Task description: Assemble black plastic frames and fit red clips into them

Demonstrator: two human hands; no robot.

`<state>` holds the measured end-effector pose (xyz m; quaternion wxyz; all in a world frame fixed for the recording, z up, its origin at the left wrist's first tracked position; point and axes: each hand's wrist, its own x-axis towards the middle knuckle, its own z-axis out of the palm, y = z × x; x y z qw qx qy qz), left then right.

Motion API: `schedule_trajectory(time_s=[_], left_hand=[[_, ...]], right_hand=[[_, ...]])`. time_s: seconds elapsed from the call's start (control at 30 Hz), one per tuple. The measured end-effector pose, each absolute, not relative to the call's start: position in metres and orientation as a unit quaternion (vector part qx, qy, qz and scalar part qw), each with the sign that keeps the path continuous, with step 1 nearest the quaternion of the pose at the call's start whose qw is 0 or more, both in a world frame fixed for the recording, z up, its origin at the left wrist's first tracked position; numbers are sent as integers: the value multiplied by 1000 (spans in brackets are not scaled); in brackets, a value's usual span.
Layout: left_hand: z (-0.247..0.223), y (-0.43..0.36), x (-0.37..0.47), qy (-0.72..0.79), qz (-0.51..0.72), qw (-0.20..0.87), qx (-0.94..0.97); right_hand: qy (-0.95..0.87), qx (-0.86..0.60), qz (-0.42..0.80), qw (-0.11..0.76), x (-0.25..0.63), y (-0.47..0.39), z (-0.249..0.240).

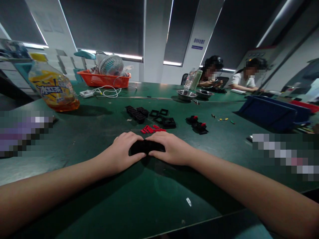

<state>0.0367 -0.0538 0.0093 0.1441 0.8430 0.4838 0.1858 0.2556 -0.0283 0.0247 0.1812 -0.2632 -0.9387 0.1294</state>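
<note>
Both my left hand (125, 149) and my right hand (171, 148) are closed around a black plastic part (147, 147) on the green table, one at each end, thumbs on the near side. Its exact shape is partly covered by my fingers. Just beyond lie several small red plastic pieces (149, 129). Farther back are black multi-cell blocks (136, 114) and several black square frames (168, 122). To the right of these sit two black parts with red tabs (199, 127).
A bottle of orange drink (53, 84) stands at the left, near an orange basket (104, 79) with a fan. Metal bowls (186, 95) are at the back, blue bins (267, 113) at the right. Two people sit across the table. A white scrap (188, 201) lies near the front edge.
</note>
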Motion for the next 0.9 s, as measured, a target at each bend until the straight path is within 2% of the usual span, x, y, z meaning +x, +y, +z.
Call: schedule_trajectory(time_s=[0.9], left_hand=[[8,-54,37,482,190,150,842]], right_hand=[[-942,-262,114,176,257,-27,22]])
